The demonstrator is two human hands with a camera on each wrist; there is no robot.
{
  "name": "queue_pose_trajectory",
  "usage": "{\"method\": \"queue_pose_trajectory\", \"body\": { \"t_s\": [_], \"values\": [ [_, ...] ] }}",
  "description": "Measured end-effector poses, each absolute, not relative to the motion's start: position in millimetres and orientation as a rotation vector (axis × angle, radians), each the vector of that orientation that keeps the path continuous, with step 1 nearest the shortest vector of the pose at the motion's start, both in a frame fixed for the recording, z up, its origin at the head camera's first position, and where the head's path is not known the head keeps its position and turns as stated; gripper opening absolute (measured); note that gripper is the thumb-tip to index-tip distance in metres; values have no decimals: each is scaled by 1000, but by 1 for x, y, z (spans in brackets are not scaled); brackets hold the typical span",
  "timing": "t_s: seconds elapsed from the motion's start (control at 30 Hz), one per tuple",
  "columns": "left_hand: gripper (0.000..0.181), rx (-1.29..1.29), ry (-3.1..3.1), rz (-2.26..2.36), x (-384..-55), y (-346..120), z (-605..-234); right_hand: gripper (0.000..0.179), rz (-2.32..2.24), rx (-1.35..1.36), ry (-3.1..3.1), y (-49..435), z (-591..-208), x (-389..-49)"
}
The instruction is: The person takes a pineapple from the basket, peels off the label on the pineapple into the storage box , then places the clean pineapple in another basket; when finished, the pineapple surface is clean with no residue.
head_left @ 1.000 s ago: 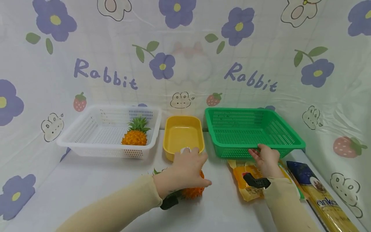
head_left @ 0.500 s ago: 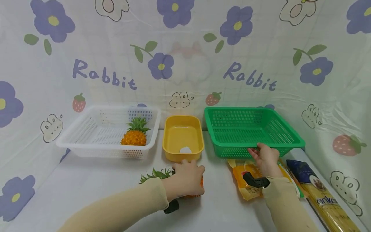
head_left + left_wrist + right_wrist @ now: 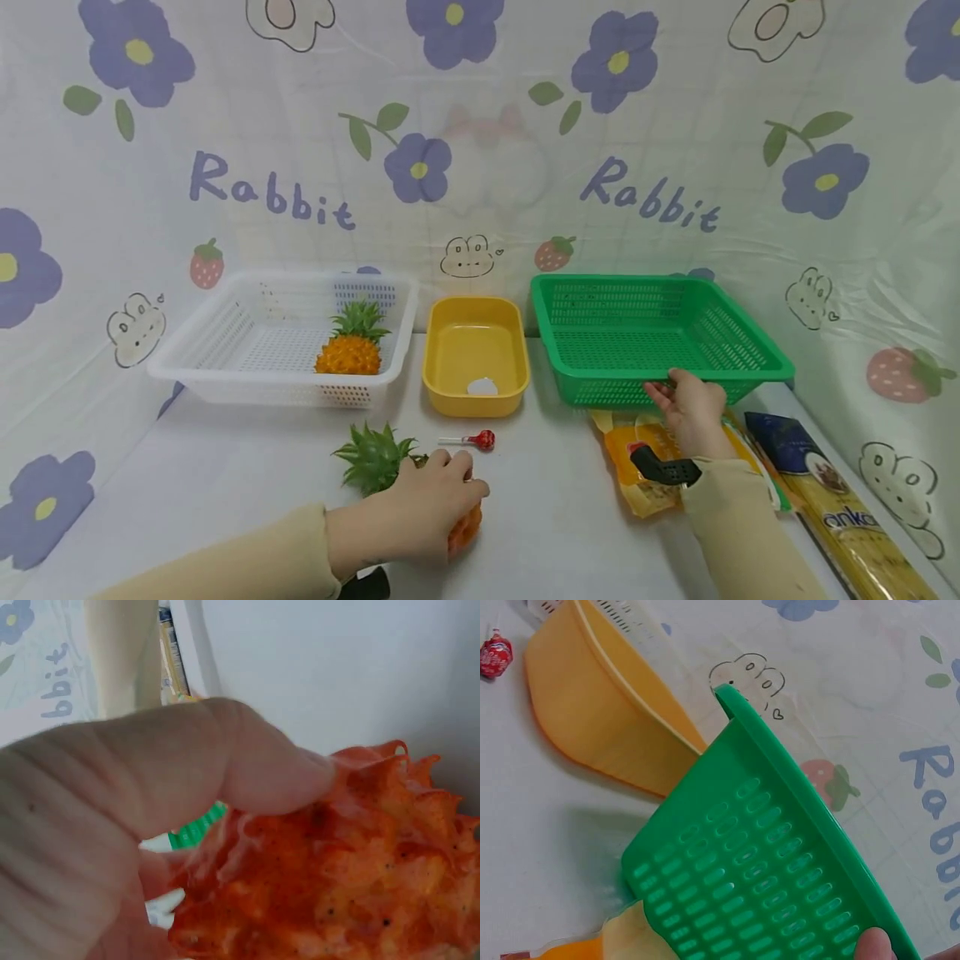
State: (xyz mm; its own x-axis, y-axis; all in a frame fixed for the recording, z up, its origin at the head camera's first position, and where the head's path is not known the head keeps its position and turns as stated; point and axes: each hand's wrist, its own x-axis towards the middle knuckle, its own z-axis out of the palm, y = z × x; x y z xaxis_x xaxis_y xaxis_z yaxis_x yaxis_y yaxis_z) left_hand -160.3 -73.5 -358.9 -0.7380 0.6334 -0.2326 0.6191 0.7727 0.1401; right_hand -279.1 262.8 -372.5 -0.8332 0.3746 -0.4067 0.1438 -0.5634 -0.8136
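My left hand (image 3: 416,504) grips an orange-red pineapple (image 3: 360,862) with a spiky green crown (image 3: 372,458), low over the front middle of the table. In the left wrist view the thumb presses on its bumpy skin; the hand hides much of the fruit in the head view. My right hand (image 3: 693,412) holds the front rim of a green perforated basket (image 3: 600,387), its thumb (image 3: 874,945) showing on the rim in the right wrist view. Just beyond the left hand lies a lollipop (image 3: 483,439) in a red wrapper.
A white basket (image 3: 247,383) at the back left holds another pineapple (image 3: 348,354). Between the baskets stands a yellow tub (image 3: 476,406) with a white round thing (image 3: 482,387) inside. Near the right forearm lie an orange food packet (image 3: 630,462) and a long pasta packet (image 3: 847,517).
My left hand has closed round the pineapple and moved it left and nearer to me, turning its crown away from me. The lollipop has come into sight. My right hand has stayed on the basket.
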Motion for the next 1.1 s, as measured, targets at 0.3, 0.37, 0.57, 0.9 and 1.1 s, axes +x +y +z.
{"method": "queue_pose_trajectory", "body": {
  "t_s": [0.3,0.37,0.57,0.9,1.1],
  "values": [
    [68,1380,2570,71,-145,-141,-357,64,2513,-854,-1402,261,-373,-280],
    [64,1431,2580,89,-143,-150,-358,63,2515,-856,-1405,261,-372,-280],
    [48,1300,2730,338,-135,-155,-365,64,2518,-861,-1412,262,-373,-280],
    [93,392,2947,259,-134,-134,-369,66,2520,-852,-1420,263,-375,-279],
    [100,291,2904,292,-135,-133,-368,68,2514,-810,-1410,262,-375,-278]
  ]
}}
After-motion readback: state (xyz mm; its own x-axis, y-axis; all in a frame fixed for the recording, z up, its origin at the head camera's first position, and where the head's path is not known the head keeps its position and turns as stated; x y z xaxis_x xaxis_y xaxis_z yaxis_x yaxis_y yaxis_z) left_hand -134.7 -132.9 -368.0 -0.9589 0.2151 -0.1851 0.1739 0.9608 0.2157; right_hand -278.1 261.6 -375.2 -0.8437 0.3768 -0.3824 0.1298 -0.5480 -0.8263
